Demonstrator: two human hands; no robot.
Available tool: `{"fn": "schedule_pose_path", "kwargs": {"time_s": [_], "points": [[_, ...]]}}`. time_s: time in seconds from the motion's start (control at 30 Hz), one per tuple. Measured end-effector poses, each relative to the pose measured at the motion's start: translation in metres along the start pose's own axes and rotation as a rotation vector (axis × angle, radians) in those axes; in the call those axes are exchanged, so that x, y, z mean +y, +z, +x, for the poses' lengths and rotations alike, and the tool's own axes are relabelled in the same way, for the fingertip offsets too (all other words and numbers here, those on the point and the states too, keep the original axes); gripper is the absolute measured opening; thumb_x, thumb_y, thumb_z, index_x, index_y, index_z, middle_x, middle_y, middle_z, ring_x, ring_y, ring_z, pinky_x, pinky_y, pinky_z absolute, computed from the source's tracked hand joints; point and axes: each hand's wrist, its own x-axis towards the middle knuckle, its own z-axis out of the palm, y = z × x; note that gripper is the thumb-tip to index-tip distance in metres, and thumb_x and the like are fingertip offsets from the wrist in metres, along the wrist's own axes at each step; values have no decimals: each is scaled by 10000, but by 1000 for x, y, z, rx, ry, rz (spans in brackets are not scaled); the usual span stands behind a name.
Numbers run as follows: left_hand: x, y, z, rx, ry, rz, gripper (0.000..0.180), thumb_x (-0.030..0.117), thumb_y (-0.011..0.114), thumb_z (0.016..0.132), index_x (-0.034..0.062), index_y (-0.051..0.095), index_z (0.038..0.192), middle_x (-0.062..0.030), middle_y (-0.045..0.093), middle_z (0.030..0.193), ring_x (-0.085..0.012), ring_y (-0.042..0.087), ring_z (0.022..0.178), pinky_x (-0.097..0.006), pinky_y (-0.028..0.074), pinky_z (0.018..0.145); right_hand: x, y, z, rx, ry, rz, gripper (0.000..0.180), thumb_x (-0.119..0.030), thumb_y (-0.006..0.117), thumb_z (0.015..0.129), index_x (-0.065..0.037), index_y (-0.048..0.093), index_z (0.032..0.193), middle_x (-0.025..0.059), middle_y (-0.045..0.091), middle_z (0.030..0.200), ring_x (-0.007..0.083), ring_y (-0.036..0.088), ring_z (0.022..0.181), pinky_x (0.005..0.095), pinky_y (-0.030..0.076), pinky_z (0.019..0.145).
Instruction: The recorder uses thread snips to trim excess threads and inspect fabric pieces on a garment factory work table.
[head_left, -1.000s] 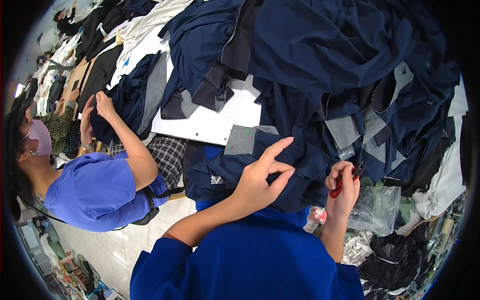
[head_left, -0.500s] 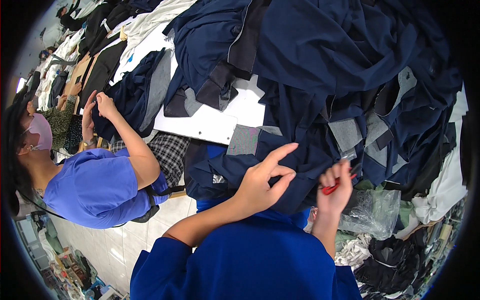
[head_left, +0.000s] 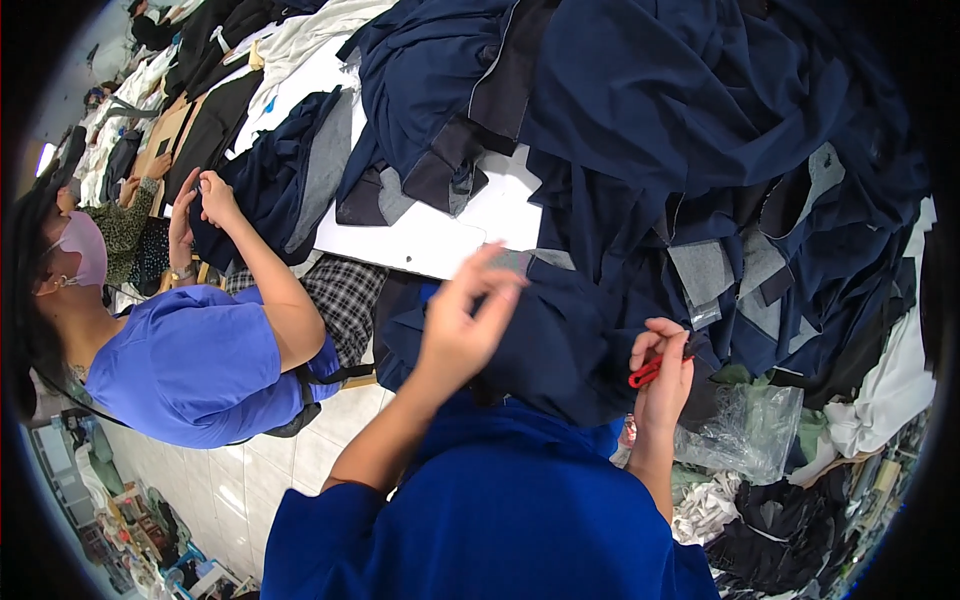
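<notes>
Head view: the left hand [head_left: 462,322] has lifted since half a second ago, fingers loosely spread, blurred, above the dark navy fabric garment [head_left: 560,340]. The right hand [head_left: 664,375], at 3 o'clock of it, still pinches small red plastic-handled snips [head_left: 645,372] against the cloth. A white worktable [head_left: 430,238] lies at 12 o'clock; pale tiled floor [head_left: 300,450] at 8 o'clock.

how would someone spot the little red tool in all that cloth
Start at the big heap of navy garments covering the white table, then drop to its near edge, where the right hand pinches the fabric. The small red tool sits in that hand, the only bright red among dark blue and grey.
</notes>
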Motion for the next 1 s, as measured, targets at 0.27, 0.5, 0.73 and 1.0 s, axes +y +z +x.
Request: {"fn": "schedule_pose_path", "kwargs": {"time_s": [0.27, 0.5, 0.73, 1.0], "points": [[-16, -114, 1, -121, -248, 331, 555, 189, 623, 865, 45, 404, 1354, -128, 573, 1186, -189, 556, 1019, -300, 419, 909, 18, -52, 24, -22, -223, -545, 267, -239, 438, 976, -32, 473, 810, 86, 578, 804, 158, 508, 723, 269, 404, 706], [-77, -41, -65, -720, -390, 915, 1253, 585, 796, 547, 210, 57, 1487, -301, 9, 1494, -545, 61, 1349, -765, 163, 934, 71, -56, -6, -218, -336, -1120, 572, -268, 818, 648, 31, 460, 979, 213, 467, 1178, 339, 523, 940, 377, 436, 812], [-110, 18, -56, -560, 3, 783, 609, 151, 638, 727, 106, 414, 1291, -302, 502, 1231, -419, 567, 1038, -563, 423, 891, 90, 10, -43, -303, 5, -425, 333, -25, 699, 766, -29, 370, 708, 140, 611, 826, 93, 493, 823, 244, 430, 675], [-75, -32, -31, -520, -402, -456, 448, 144, 561, 906, 17, 438, 1318, -72, 542, 1242, -138, 527, 1082, -271, 426, 945, 36, 55, -33, -863, -675, -634, 387, -192, 752, 732, -99, 391, 837, 331, 322, 1398, 439, 406, 1215, 507, 256, 1010]]}}
